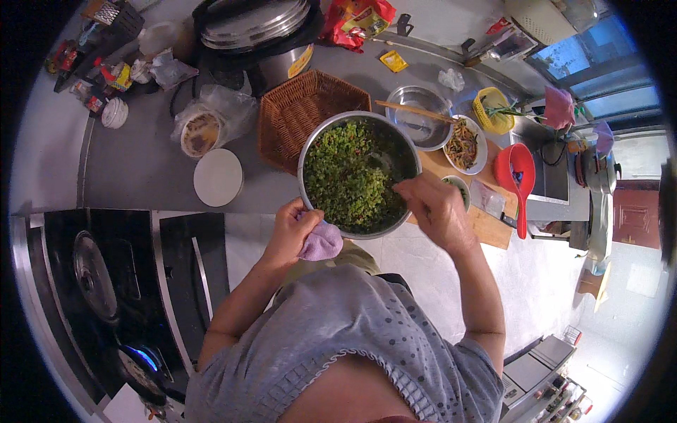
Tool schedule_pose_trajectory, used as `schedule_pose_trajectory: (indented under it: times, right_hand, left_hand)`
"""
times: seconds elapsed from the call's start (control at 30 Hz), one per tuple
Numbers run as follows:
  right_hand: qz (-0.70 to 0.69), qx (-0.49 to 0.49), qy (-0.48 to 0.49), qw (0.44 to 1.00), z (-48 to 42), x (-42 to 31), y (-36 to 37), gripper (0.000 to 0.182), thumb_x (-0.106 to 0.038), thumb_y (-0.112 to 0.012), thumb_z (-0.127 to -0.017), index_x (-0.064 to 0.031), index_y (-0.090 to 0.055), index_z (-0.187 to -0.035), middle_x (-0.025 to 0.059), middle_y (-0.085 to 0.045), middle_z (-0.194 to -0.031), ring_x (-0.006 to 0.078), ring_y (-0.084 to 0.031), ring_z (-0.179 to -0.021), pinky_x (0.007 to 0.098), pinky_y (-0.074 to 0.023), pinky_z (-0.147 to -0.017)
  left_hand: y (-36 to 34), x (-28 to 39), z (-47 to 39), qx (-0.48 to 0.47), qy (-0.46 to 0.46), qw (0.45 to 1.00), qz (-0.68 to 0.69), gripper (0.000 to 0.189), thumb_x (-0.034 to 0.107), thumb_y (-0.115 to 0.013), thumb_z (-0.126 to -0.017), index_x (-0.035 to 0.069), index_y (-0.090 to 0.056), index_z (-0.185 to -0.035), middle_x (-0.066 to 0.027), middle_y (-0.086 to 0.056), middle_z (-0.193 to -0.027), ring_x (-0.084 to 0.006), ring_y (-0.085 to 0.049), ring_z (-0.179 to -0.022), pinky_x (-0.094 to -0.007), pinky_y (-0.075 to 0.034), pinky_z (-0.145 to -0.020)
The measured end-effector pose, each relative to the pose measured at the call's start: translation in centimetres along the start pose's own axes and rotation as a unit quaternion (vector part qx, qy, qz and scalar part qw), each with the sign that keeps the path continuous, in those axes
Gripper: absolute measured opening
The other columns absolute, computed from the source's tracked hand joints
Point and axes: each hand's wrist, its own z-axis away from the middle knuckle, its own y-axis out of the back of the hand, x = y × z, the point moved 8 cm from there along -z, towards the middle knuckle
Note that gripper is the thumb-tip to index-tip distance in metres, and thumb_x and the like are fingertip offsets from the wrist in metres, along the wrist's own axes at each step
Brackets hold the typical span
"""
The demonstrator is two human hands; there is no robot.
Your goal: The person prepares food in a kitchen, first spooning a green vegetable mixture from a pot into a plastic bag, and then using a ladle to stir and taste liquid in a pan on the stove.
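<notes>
A large stainless-steel bowl (pixel 411 143) holds a mass of chopped green vegetables (pixel 346 180) with small red bits, heaped to the left. My left hand (pixel 291 232) grips the bowl's near-left rim, a folded purple cloth (pixel 322 242) bunched under its fingers. Over the right rim, my right hand (pixel 436 209) has its fingers curled together, their tips just inside the bowl. Whether they pinch something is too unclear to see. Behind the bowl, and partly covered by it, a brown woven basket (pixel 288 121) rests on the grey counter.
At left, a gas hob (pixel 121 296) has a lit blue flame under a pan (pixel 140 373). Right of the bowl are a metal basin (pixel 420 127) with chopsticks (pixel 412 111) across it, a plate of shredded food (pixel 463 148), a cutting board (pixel 489 230), a knife (pixel 497 209) and a red ladle (pixel 514 169).
</notes>
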Motion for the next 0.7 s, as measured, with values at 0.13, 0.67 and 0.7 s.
schedule_pose_trajectory:
  times: [0.13,0.67,0.7]
  right_hand:
    - [0.061,-0.033,-0.049,0.996,-0.3,2.6,0.2,0.01,-0.007,-0.06,-0.082,-0.0015,-0.064,-0.09,0.0133,-0.06,-0.076,0.0294,-0.061,-0.067,0.0368,-0.0492,-0.061]
    - [-0.504,0.066,-0.406,0.759,6.1,8.3,-9.9,0.033,-0.025,-0.048,-0.096,0.0052,-0.061,-0.103,0.0122,-0.065,-0.08,0.0161,-0.064,-0.066,0.0282,-0.0543,-0.061]
    - [-0.515,0.075,-0.408,0.75,6.1,8.4,-10.1,0.034,-0.025,-0.048,-0.096,0.0053,-0.061,-0.103,0.0124,-0.065,-0.08,0.0164,-0.064,-0.067,0.0285,-0.0545,-0.062]
  left_hand:
    - [-0.5,0.5,0.1,-0.007,0.001,0.999,0.032,0.005,0.006,-0.061,-0.084,0.001,-0.059,-0.084,0.0,-0.056,-0.072,-0.0051,-0.05,-0.061,-0.0222,-0.042,-0.054]
    - [-1.4,0.0,-1.3,-0.026,-0.002,1.0,-0.013,0.003,0.005,-0.06,-0.084,0.003,-0.059,-0.085,0.0,-0.056,-0.074,-0.0056,-0.052,-0.063,-0.0229,-0.044,-0.056]
    - [-1.4,0.0,-1.4,-0.023,-0.003,1.0,-0.019,0.003,0.006,-0.06,-0.084,0.003,-0.059,-0.085,-0.0001,-0.056,-0.074,-0.0056,-0.052,-0.063,-0.0229,-0.044,-0.056]
